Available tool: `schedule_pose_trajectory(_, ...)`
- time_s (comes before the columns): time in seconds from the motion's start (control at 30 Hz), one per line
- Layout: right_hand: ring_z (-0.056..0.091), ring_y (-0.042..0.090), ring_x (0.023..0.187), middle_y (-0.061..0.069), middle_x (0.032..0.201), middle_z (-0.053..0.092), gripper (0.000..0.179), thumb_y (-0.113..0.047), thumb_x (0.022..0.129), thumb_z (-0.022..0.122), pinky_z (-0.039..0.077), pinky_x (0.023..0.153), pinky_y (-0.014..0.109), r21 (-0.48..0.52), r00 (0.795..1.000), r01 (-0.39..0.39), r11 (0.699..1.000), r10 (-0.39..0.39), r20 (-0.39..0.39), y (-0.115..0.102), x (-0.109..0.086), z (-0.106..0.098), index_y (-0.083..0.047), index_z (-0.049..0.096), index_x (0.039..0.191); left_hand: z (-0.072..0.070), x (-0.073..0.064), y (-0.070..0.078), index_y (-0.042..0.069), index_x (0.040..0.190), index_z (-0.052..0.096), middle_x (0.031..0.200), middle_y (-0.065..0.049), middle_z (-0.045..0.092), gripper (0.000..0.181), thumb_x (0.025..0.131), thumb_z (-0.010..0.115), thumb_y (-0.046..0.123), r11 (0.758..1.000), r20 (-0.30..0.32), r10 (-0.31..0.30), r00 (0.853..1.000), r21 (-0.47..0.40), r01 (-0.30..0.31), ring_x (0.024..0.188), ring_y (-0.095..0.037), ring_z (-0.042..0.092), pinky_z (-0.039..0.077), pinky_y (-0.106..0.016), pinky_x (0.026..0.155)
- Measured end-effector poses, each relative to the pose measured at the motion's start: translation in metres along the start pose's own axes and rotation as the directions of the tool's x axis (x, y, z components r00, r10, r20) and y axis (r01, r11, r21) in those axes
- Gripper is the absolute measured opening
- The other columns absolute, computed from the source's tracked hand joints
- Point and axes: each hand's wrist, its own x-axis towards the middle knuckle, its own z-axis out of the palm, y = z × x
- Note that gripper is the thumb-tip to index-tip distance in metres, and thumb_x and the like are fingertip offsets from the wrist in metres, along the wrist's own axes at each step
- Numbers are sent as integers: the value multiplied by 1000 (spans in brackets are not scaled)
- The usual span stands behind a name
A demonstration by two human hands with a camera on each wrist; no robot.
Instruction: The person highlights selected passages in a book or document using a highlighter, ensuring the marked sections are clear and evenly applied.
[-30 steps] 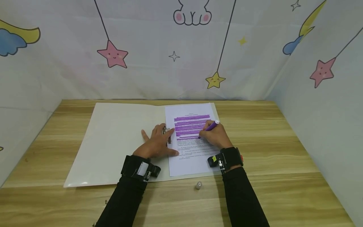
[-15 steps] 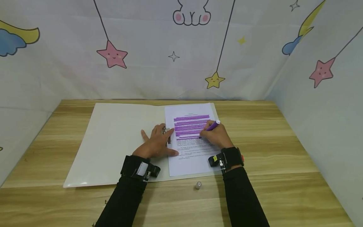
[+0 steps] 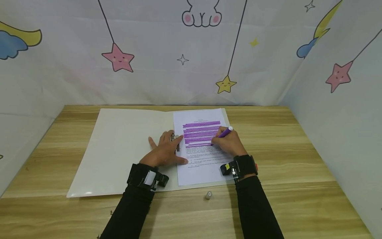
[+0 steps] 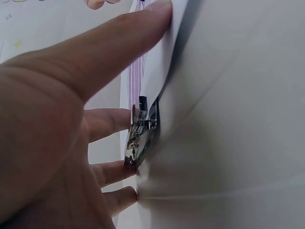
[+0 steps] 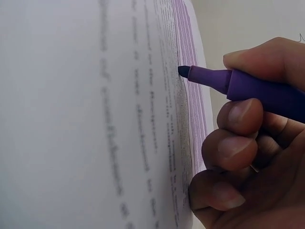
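My right hand [image 3: 229, 143] grips a purple marker [image 5: 259, 90], its dark tip at the lowest purple line on a printed sheet [image 3: 197, 174]. Purple strokes cover the upper lines of text; plain print shows below them. My left hand [image 3: 162, 152] lies with spread fingers along the sheet's left edge, thumb and a fingertip on the paper. Under its fingers is a metal clip [image 4: 138, 131] at the fold of an open white folder [image 3: 119, 149], which lies beneath the sheet. In the left wrist view the paper edge rises a little from the folder beside the thumb.
A small greyish cap [image 3: 208, 195] stands on the wooden table [image 3: 298, 199] in front of the folder. White cloth walls [image 3: 155, 83] printed with stars and clouds enclose the back and both sides. Each wrist wears a black camera strap.
The marker in my right hand has slid slightly to the right along the line of text, and the purple stroke reaches a bit further. My left hand stays in place.
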Motion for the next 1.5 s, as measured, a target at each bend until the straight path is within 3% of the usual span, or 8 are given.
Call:
schedule_pose_trajectory(0.57, 45, 22, 66, 3, 71, 50, 23, -13, 81, 75, 27, 53, 32, 3, 1000, 3, 1000, -3, 12, 2, -1, -6, -7, 53, 76, 1, 0, 0, 21, 159, 34, 163, -21, 12, 98, 79, 83, 52, 1000, 1, 0, 1000, -3, 0, 148, -43, 8, -11, -78, 102)
schedule_pose_trajectory(1.5, 50, 24, 71, 6, 76, 57, 23, -15, 81, 75, 30, 54, 33, -13, 999, -41, 999, 41, -8, 5, 1, -11, -8, 54, 76, 2, 1, 0, 20, 158, 34, 163, -21, 13, 98, 79, 83, 51, 1000, -12, 10, 1000, -1, -10, 148, -44, 8, -11, -78, 102)
